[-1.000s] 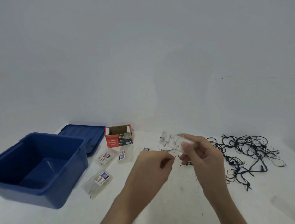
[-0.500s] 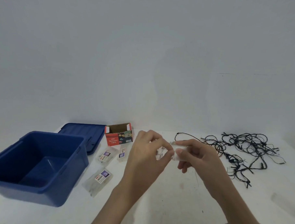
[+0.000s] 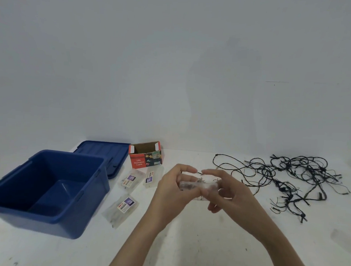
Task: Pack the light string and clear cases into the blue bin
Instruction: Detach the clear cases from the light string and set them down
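Both hands are up in the middle of the shot, over the white table (image 3: 185, 246), holding one clear case (image 3: 198, 185) between them. The left hand (image 3: 174, 187) has its fingers curled round the case's left end, and the right hand (image 3: 228, 190) is wrapped round the right end. So the case sits crosswise, bridged from hand to hand and off the table. Above it the two index fingertips (image 3: 192, 170) nearly meet, with a short bit of thin dark wire (image 3: 199, 172) between them; can't tell where that wire ends.

The light string (image 3: 299, 178) is a loose black tangle lying on the table to the right of the right hand, with one loop reaching close to it. Three other clear cases (image 3: 131, 179) with little labels lie flat on the table just left of the left hand. Past those, the blue bin (image 3: 46, 221) stands open at far left — its lid (image 3: 103, 151) lies behind it, and a small red cardboard box (image 3: 146, 158) sits beside the lid.
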A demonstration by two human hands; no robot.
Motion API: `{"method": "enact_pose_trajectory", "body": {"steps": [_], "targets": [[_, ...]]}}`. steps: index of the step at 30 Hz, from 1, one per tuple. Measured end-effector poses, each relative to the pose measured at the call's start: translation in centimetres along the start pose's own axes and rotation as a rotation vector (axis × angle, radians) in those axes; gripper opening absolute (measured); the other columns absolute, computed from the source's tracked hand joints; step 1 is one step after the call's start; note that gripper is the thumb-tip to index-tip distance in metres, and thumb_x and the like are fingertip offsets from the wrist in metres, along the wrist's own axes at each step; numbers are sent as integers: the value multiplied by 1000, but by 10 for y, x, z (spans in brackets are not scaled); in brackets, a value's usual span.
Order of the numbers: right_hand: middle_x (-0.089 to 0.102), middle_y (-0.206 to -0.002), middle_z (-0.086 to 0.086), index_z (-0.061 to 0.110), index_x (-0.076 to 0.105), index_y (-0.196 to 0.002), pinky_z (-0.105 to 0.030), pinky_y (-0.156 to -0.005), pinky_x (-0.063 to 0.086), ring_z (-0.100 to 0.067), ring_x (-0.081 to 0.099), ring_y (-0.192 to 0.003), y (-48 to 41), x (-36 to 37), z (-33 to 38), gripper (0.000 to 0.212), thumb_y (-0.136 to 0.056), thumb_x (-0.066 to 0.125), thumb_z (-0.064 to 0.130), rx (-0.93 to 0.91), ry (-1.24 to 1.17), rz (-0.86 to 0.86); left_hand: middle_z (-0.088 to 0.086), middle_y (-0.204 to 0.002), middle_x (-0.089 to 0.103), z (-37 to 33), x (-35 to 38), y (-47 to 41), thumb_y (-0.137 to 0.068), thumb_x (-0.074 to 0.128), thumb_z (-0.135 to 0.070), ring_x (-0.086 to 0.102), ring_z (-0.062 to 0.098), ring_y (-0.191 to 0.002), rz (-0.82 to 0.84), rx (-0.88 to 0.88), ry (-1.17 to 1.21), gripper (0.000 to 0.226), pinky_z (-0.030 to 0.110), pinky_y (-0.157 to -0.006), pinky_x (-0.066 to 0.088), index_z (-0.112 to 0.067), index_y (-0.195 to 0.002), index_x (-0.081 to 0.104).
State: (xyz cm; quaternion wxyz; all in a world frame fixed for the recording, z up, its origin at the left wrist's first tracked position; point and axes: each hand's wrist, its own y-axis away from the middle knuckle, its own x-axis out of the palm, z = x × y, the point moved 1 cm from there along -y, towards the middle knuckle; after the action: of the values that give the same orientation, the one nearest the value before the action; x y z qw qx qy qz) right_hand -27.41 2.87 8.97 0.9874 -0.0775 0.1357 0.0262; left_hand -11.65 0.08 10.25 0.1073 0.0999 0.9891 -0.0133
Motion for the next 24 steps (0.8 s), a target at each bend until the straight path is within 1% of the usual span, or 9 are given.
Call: {"method": "enact_pose_trajectory", "body": {"steps": [4, 8, 10, 12, 14, 16, 19, 21, 24], "targets": [[70, -79, -9, 24, 72, -94, -28, -62, 55, -21, 66, -66, -6, 0, -7, 24, -71, 75, 30, -13, -28, 57, 8, -95, 72, 14, -9, -2, -75, 74, -2, 68, 17, -82, 96, -96, 87, 33, 29, -73, 52, -21, -99, 61], [72, -83, -9, 11, 70, -86, -29, -61, 53, -25, 66, -63, -11, 5, -22, 28, -68, 80, 29, 104, -110, 180, 11, -101, 70, 39, -17, -4, -67, 78, -15, 67, 21, -85, 270, -214, 197, 45, 28, -74, 50, -19, -108, 61], [72, -77, -13, 5, 70, -83, -31, -60, 53, -26, 63, -60, -14, 9, -33, 17, -72, 78, 16, 179, -203, 174, 13, -103, 68, 51, -18, -5, -69, 77, -14, 66, 21, -82, 265, -302, 316, 44, 27, -72, 52, -14, -110, 60], [70, -73, -15, -1, 69, -81, -32, -59, 53, -25, 61, -59, -17, 15, -45, 9, -76, 73, 4, 248, -280, 118, 16, -101, 66, 59, -17, -11, -80, 71, -9, 64, 23, -83, 211, -360, 409, 32, 27, -73, 55, -9, -110, 59], [69, -72, -15, -5, 68, -82, -30, -57, 52, -23, 59, -58, -20, 20, -56, 8, -76, 70, 0, 315, -341, 36, 11, -103, 65, 70, -21, -24, -88, 63, -19, 62, 18, -86, 104, -313, 230, 23, 24, -75, 54, -13, -109, 58], [68, -71, -15, -7, 68, -82, -28, -55, 52, -21, 59, -56, -23, 23, -63, 7, -77, 68, -2, 365, -403, -47, 5, -115, 61, 88, -31, -48, -89, 61, -29, 57, 14, -99, -85, -197, -192, 29, 26, -85, 48, -19, -116, 56], [69, -74, -16, -7, 68, -82, -27, -54, 52, -21, 59, -57, -29, 24, -68, 6, -78, 67, -2, 398, -458, -120, 6, -134, 49, 114, -47, -84, -92, 52, -31, 39, 25, -123, -274, -111, -768, 45, 36, -102, 33, -15, -134, 44], [69, -76, -17, -6, 68, -81, -28, -54, 52, -22, 59, -59, -31, 26, -70, 6, -78, 67, -2, 408, -474, -133, 10, -134, 48, 127, -52, -102, -95, 44, -35, 35, 30, -122, -278, -163, -962, 45, 38, -103, 30, -13, -134, 41], [70, -76, -17, -6, 68, -81, -27, -53, 52, -22, 59, -60, -32, 27, -73, 5, -78, 67, -2, 421, -480, -134, 15, -130, 51, 139, -51, -118, -96, 39, -41, 38, 34, -120, -269, -281, -1036, 46, 41, -101, 34, -11, -132, 41]]}}
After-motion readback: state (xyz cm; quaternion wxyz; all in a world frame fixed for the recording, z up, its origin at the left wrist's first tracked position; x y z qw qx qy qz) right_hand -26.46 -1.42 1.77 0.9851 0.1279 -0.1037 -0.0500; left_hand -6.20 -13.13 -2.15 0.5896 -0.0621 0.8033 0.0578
